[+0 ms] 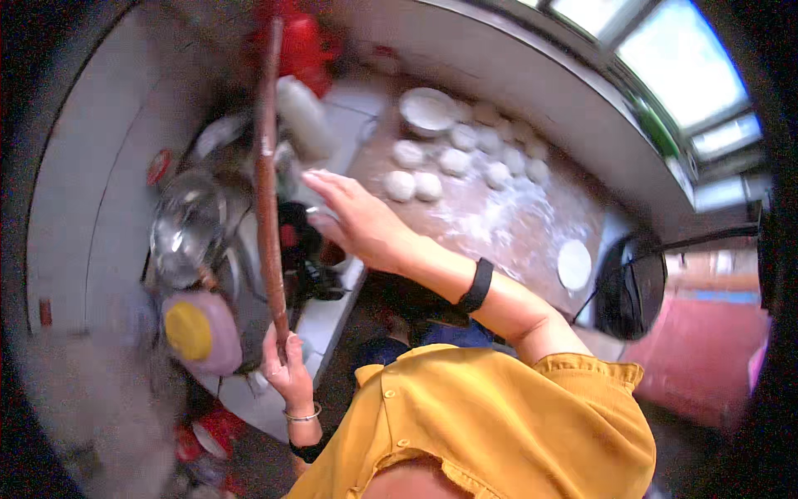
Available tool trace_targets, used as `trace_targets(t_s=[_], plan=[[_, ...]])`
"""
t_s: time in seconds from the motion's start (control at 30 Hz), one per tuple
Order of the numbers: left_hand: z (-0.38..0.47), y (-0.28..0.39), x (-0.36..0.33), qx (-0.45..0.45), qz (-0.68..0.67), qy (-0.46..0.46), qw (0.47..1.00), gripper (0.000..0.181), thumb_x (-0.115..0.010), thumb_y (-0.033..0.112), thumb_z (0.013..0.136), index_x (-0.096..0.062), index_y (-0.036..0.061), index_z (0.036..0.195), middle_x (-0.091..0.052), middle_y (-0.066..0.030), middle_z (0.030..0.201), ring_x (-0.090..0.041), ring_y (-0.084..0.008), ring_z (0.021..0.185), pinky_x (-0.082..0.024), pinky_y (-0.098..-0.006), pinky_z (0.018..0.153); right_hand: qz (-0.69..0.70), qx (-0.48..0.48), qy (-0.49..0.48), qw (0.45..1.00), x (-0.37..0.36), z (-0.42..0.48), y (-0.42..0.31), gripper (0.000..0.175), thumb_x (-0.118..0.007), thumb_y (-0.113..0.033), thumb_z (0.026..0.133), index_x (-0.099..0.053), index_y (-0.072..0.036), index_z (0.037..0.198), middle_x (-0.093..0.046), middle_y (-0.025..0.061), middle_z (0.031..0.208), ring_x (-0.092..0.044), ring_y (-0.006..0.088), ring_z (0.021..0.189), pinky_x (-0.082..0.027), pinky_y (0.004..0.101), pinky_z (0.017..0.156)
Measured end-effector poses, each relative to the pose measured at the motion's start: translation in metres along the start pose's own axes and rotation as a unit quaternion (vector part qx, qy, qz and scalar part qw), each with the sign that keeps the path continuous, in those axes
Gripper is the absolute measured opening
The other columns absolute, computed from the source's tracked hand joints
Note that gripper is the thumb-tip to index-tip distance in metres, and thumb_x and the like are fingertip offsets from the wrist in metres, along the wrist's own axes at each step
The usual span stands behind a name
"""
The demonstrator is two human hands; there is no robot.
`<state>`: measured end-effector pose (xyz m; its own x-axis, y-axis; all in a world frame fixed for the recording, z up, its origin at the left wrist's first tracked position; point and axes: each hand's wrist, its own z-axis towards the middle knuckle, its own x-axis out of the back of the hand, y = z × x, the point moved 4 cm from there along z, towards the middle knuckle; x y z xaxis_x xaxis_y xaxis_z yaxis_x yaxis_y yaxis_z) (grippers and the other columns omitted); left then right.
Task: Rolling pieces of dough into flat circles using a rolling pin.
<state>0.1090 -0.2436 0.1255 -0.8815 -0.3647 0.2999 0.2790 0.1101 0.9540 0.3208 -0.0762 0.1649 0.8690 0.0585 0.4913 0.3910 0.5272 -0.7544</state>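
My left hand [288, 367] grips the lower end of a long brown wooden rolling pin [268, 206], which stands roughly upright in front of me. My right hand [361, 224] reaches left with its fingers extended and thumb apart, a little right of the pin and not touching it. Its fingertips look whitish. Beyond it lies a floured board [411, 218] carrying several dough balls [454, 161]. A flat round piece of dough [574, 265] rests near the board's right edge. At the board's far left corner stands a white bowl [427, 111].
To the left are a clear glass lid or bowl [188, 227] and a pink item with a yellow disc [189, 330]. A red container [302, 53] and a pale cylinder [304, 118] stand at the back. A black rounded object [628, 287] is beside the board's right end.
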Motion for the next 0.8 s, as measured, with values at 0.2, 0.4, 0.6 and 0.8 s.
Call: trace_targets(t_s=[0.2, 0.4, 0.6, 0.8], plan=[[-0.002, 0.010, -0.134, -0.128, 0.081, -0.235, 0.960, 0.024, -0.063, 0.004, 0.087, -0.061, -0.0007, 0.110, -0.065, -0.0064, 0.095, -0.060, -0.0124, 0.084, -0.048, -0.0276, 0.076, -0.120, -0.230, 0.135, 0.956, 0.127, -0.176, 0.135, 0.044, -0.054, -0.010, 0.090, -0.043, 0.000, 0.132, -0.048, 0.0213, 0.132, -0.045, 0.0347, 0.124, -0.035, 0.0398, 0.107], [-0.043, -0.028, -0.267, -0.190, 0.214, -0.378, 0.880, 0.021, -0.064, 0.015, 0.087, -0.059, 0.0067, 0.106, -0.062, -0.0112, 0.091, -0.062, -0.0311, 0.080, -0.050, -0.0369, 0.069, -0.209, -0.462, 0.229, 0.831, 0.225, -0.395, 0.214, 0.046, -0.050, -0.013, 0.092, -0.040, 0.004, 0.134, -0.043, 0.0248, 0.136, -0.040, 0.0375, 0.129, -0.031, 0.0412, 0.109], [-0.041, -0.067, -0.346, -0.312, 0.328, -0.371, 0.811, 0.017, -0.064, 0.012, 0.084, -0.058, 0.0086, 0.099, -0.058, -0.0084, 0.087, -0.056, -0.0295, 0.084, -0.043, -0.0402, 0.073, -0.276, -0.478, 0.246, 0.797, 0.259, -0.471, 0.247, 0.051, -0.051, -0.016, 0.092, -0.037, 0.005, 0.136, -0.040, 0.0240, 0.140, -0.034, 0.0387, 0.133, -0.028, 0.0424, 0.111], [-0.019, -0.095, -0.384, -0.349, 0.332, -0.334, 0.810, 0.021, -0.061, 0.010, 0.085, -0.054, 0.0046, 0.104, -0.055, -0.0127, 0.090, -0.053, -0.0330, 0.088, -0.040, -0.0402, 0.077, -0.336, -0.506, 0.230, 0.761, 0.301, -0.447, 0.295, 0.061, -0.052, -0.023, 0.093, -0.028, 0.005, 0.141, -0.027, 0.0229, 0.149, -0.021, 0.0372, 0.140, -0.018, 0.0432, 0.115]])
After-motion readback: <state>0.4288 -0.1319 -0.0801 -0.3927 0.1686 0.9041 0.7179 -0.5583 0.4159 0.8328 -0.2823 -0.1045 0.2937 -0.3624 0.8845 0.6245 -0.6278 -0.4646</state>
